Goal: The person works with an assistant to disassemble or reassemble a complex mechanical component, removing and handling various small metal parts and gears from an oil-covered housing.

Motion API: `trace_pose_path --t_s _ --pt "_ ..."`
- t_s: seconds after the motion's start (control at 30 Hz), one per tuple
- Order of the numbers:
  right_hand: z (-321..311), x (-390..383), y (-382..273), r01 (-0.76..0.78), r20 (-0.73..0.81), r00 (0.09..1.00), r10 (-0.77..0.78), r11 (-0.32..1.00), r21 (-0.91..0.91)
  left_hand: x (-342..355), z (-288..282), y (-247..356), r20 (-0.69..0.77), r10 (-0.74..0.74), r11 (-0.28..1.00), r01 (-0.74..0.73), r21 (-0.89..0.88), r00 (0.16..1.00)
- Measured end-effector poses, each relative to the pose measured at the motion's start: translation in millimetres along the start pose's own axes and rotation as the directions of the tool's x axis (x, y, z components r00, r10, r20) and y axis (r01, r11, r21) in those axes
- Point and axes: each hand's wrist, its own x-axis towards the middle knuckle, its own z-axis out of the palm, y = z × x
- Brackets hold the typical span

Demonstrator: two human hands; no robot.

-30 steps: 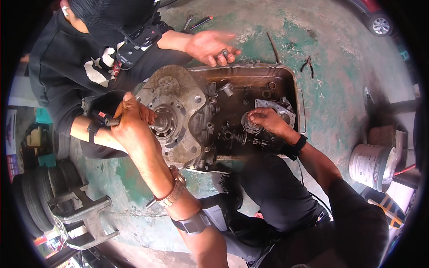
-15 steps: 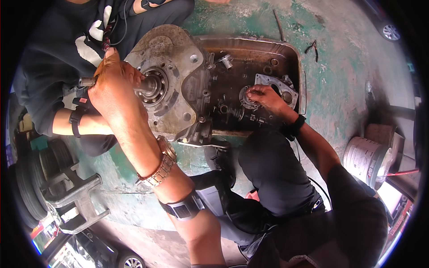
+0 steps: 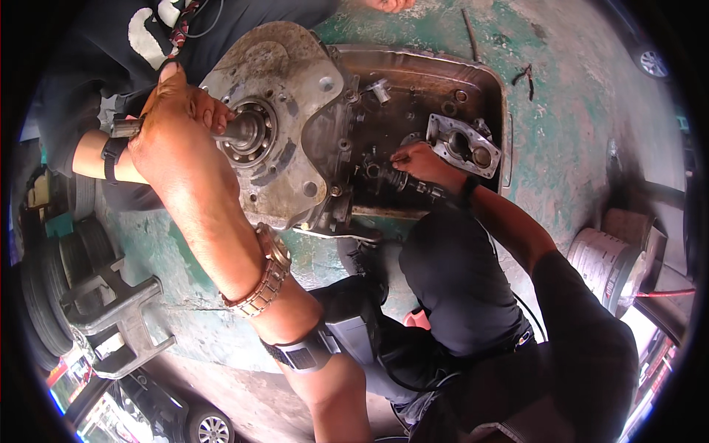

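Observation:
My left hand (image 3: 173,133) is closed around a steel shaft (image 3: 240,133) that rises from a ball bearing (image 3: 260,131) in a gearbox housing (image 3: 284,63). The splined end (image 3: 127,128) of the shaft sticks out past my fist. Inside a brown, oily metal tray (image 3: 413,60), my right hand (image 3: 432,164) has its fingers drawn together, and what they hold, if anything, is hidden. Just below those fingertips lie dark, shaft-like small parts (image 3: 399,179). A round flanged part (image 3: 412,138) shows partly behind the hand. Beside it is a pale metal pump body (image 3: 447,136).
A co-worker's banded wrist (image 3: 112,159) reaches in behind my left hand; another hand (image 3: 391,4) shows at the top. Pliers (image 3: 528,80) and a rod (image 3: 470,35) lie on the green floor. A metal stand (image 3: 136,317) and a white bucket (image 3: 598,258) flank me.
My right hand has moved left off the flanged part toward the small shaft-like parts, uncovering more of the pump body. My left hand still grips the shaft. The view has shifted slightly.

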Motion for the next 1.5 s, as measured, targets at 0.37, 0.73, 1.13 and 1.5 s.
trace_pose_path --t_s 0.37,0.73,1.13,1.5 --pt "67.0 66.0 7.9 0.343 0.102 0.932 -0.348 0.755 -0.558 -17.2 26.9 6.1 -0.272 0.061 0.998 -0.066 -0.012 0.96" --pt "120.1 111.3 54.2 0.508 0.28 0.849 -0.449 0.545 -0.667 -9.2 43.6 9.1 -0.29 0.05 0.997 -0.031 0.072 0.956" --pt "127.4 89.0 45.4 0.498 0.266 0.741 -0.617 0.239 -0.834 -15.8 52.2 12.1 -0.302 0.088 0.994 -0.062 0.095 0.949" --pt "131.6 98.0 43.2 0.361 0.192 0.854 -0.483 0.286 -0.888 -17.8 52.4 12.3 -0.267 0.106 0.994 -0.097 0.05 0.958"
